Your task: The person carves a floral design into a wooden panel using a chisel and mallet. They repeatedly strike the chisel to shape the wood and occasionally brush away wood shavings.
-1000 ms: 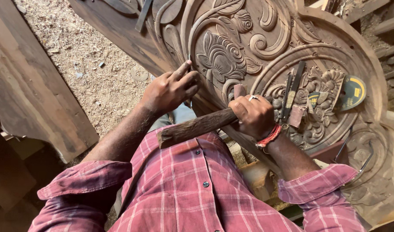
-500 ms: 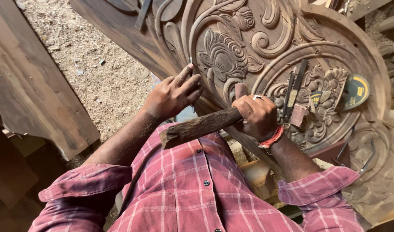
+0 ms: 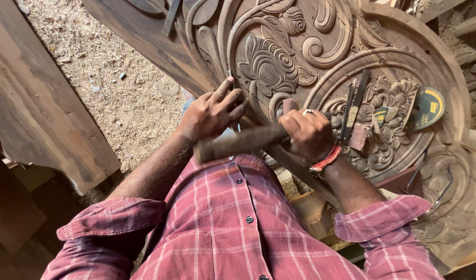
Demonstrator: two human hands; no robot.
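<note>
The left hand (image 3: 213, 113) is bent at the wrist with its fingers curled and pressed together around a thin metal chisel (image 3: 229, 78), of which only a short sliver shows above the knuckles; the tip meets the carved wooden panel (image 3: 321, 46) just left of a lotus-like flower in relief. The right hand (image 3: 306, 134) is closed in a firm fist on a wooden mallet (image 3: 240, 143), a worn, round, dark brown club that lies nearly level across the body, its thick end pointing toward the left forearm and sitting just under the left hand. A ring shows on one right finger, and a red thread band (image 3: 325, 159) wraps that wrist. Both forearms come out of rolled sleeves of a red plaid shirt (image 3: 238, 223) with dark buttons. The panel is brown hardwood, cut deep with curling scrolls, petals and a ringed oval border, its surface matte and dusty. On its right part lie a few spare chisels (image 3: 354, 103) with dark blades and a round yellow-and-green disc (image 3: 429, 106). Pale sawdust and chips (image 3: 103, 78) cover the ground to the left, beside a plain dark plank (image 3: 35, 109).
</note>
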